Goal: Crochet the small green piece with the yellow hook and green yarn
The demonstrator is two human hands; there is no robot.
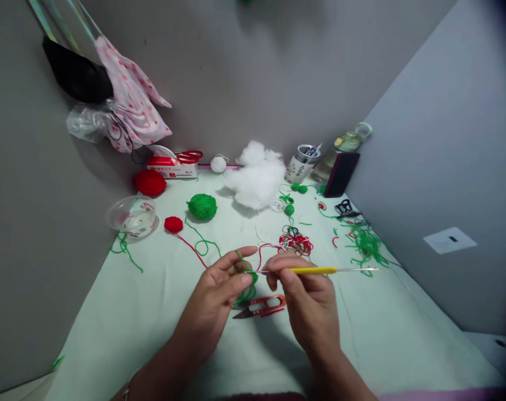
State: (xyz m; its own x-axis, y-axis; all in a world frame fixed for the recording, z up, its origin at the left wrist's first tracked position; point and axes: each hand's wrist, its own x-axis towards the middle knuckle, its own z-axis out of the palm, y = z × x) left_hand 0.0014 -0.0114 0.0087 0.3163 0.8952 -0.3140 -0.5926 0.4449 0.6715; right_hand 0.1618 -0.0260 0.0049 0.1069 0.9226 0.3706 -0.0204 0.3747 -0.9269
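Note:
My left hand pinches a small piece of green crochet, with green yarn looped over its raised fingers. In my right hand is a yellow-handled crochet hook, held level, its thin tip reaching the green piece at my left fingertips. The hook's other metal end points right. Below the hands, orange thread snips lie on the cloth, beside loops of green yarn. A green yarn ball sits farther back, its strand trailing toward my left hand. Red yarn runs from a small red ball toward the hands.
White stuffing lies at the back, near a pen cup, a bottle and a phone. Yarn scraps cover the right side. At left are a plastic bowl, a large red ball and red-handled scissors on a box.

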